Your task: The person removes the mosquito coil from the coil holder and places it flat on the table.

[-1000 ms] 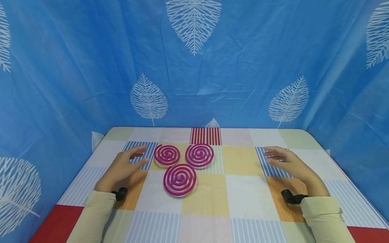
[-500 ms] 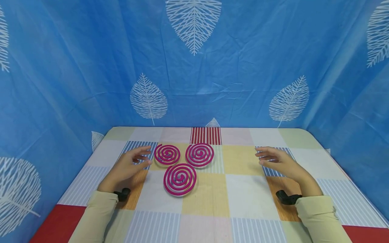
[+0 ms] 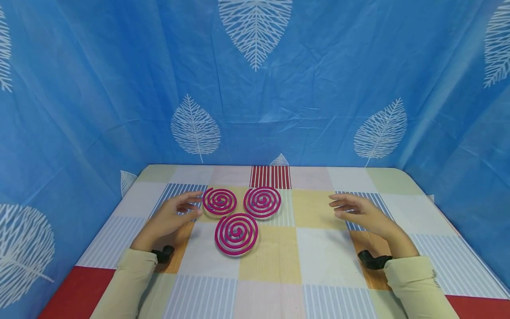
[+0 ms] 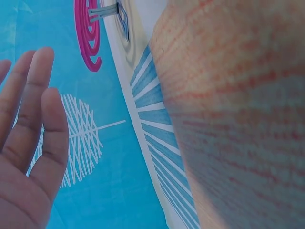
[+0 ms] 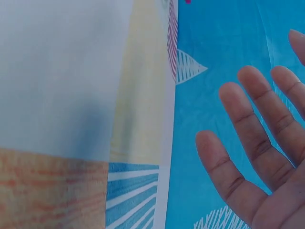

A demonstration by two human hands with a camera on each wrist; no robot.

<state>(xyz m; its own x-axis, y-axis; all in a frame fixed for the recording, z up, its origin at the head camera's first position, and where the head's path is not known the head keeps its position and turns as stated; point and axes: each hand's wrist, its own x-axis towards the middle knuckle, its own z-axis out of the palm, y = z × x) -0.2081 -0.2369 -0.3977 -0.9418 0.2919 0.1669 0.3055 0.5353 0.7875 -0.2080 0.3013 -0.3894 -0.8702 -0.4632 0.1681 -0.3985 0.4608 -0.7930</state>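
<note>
A blue leaf-printed curtain [image 3: 275, 99] closes in the far side of the patchwork tabletop [image 3: 330, 257]. Over the cloth hang two bare hands holding nothing, fingers loosely parted with a gap to the thumb: the left hand [image 3: 169, 217] just beside the coils, the right hand [image 3: 368, 213] well apart from them.

Three magenta spirals sit left of centre on the tabletop. The near coil [image 3: 237, 231] looks biggest; beyond it are the right coil [image 3: 262, 200] and the left coil [image 3: 220, 200], the latter closest to the left hand. I'd expect each to be light, stiff and brittle, dry rather than slippery; a hard squeeze could snap a turn. A light pinch on the outer ring, or support under opposite edges, seems safest, keeping the disc level.

Seen from the left wrist, a small metal stand [image 4: 107, 10] props one coil, so I'd favour a straight lift over a sideways tug. Smallest, the left coil's outer tip [image 3: 212, 189] looks the weakest place to hold.
</note>
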